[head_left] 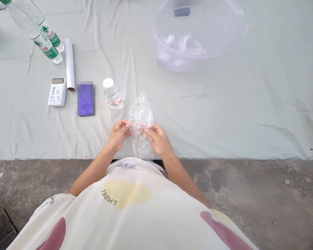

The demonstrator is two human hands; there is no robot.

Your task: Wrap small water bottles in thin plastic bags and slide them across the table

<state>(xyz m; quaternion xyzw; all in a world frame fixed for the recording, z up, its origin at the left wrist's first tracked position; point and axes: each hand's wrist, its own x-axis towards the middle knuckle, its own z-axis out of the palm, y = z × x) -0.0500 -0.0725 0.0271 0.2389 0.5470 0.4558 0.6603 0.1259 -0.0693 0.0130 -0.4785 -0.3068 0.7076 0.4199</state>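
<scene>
Pale cloth (237, 114) fills the head view, bearing a small capped bottle (113, 98) and, farther off, a translucent tub (182, 64). Near its front edge, the left hand (118, 135) and right hand (159, 139) pinch crumpled clear plastic (142, 109), possibly a bag, between thumbs and fingers, just beside the bottle.

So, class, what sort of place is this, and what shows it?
Perhaps a yard or unfinished room serving as a makeshift workspace: rough, stained, concrete-looking floor, a cloth-covered table and a translucent plastic basin.
</scene>
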